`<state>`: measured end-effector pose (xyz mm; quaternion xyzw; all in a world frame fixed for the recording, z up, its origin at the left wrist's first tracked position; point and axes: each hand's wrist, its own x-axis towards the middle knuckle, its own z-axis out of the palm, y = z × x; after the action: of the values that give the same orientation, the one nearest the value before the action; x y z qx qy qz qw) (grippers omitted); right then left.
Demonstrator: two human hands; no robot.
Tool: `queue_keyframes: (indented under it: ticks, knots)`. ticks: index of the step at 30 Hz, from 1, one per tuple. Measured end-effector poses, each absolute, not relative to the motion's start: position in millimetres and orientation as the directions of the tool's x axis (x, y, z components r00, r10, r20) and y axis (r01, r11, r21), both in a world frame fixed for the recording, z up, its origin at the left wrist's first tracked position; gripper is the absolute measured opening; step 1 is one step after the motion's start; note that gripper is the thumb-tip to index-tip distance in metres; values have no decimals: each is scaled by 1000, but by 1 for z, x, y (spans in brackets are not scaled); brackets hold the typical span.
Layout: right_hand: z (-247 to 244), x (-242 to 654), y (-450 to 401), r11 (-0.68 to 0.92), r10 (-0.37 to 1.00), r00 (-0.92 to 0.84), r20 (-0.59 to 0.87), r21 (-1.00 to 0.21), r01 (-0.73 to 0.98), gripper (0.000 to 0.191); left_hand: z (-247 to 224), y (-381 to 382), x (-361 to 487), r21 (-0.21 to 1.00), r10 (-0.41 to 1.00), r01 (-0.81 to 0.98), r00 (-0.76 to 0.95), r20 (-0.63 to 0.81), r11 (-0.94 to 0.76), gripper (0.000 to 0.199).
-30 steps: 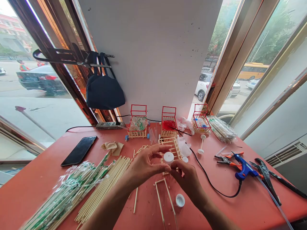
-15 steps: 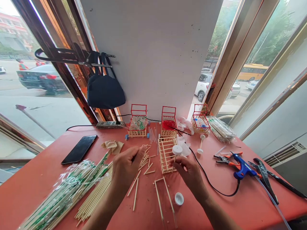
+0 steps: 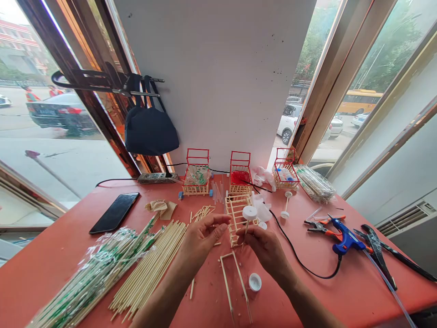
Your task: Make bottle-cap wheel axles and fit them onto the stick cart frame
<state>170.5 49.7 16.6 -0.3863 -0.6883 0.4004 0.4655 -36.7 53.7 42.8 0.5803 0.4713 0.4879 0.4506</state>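
Note:
My right hand [image 3: 268, 246] pinches a short wooden stick [image 3: 247, 225] upright, with a white bottle cap [image 3: 250, 212] on its top end. My left hand [image 3: 205, 234] is just to the left of it, thumb and forefinger stretched toward the stick with a gap between them; nothing shows in its fingers. Behind both hands sits a small wooden-stick basket frame [image 3: 235, 214], partly covered by them. Below, a U-shaped stick frame [image 3: 223, 278] lies on the table beside a loose upturned white cap [image 3: 255, 282].
Bundled sticks in plastic [image 3: 99, 269] and loose sticks [image 3: 146, 273] lie left, near a phone [image 3: 114, 213]. Red-handled small carts [image 3: 196, 175] line the wall. A blue glue gun [image 3: 346, 239], its cable and pliers [image 3: 322, 225] lie right. A two-cap axle [image 3: 286, 205] stands behind.
My left hand has moved right, toward the capped stick, and its fingers have opened out from a closed grip. The right hand with the stick has shifted slightly left.

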Motion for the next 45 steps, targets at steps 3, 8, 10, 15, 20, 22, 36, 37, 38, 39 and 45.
queue_keyframes:
  ticks: [3, 8, 10, 15, 20, 22, 36, 37, 38, 39, 45]
  knots:
    - [17, 169, 48, 393, 890, -298, 344, -911, 122, 27, 48, 54, -32, 993, 990, 65, 105, 89, -96, 31]
    - [16, 169, 44, 377, 890, -321, 325, -919, 113, 28, 52, 57, -24, 997, 990, 2, 114, 80, -81, 30]
    - [15, 169, 44, 369, 891, -329, 313, -921, 123, 28, 54, 60, -24, 994, 991, -37, 91, 103, -100, 33]
    - [14, 167, 44, 355, 893, -339, 296, -926, 128, 26, 64, 62, -27, 983, 967, -70, 176, 181, -172, 49]
    - [16, 164, 44, 389, 882, -358, 308, -903, 183, 32, 66, 57, -24, 974, 956, -2, 191, 223, -227, 48]
    - [18, 162, 43, 393, 881, -359, 308, -899, 193, 31, 64, 56, -24, 976, 960, 8, 181, 214, -219, 43]
    - [14, 163, 40, 401, 876, -372, 307, -892, 209, 22, 60, 55, -26, 982, 973, 20, 140, 184, -189, 37]
    - [14, 163, 40, 405, 875, -370, 311, -890, 210, 22, 60, 55, -26, 983, 974, 14, 142, 179, -183, 38]
    - [14, 163, 40, 409, 875, -368, 315, -888, 211, 21, 59, 55, -26, 984, 974, 10, 147, 174, -178, 39]
    - [14, 162, 40, 411, 875, -367, 317, -887, 213, 21, 58, 55, -26, 985, 973, 6, 152, 172, -175, 39]
    - [17, 161, 40, 408, 876, -368, 311, -886, 221, 24, 56, 55, -26, 986, 973, 11, 159, 165, -169, 40]
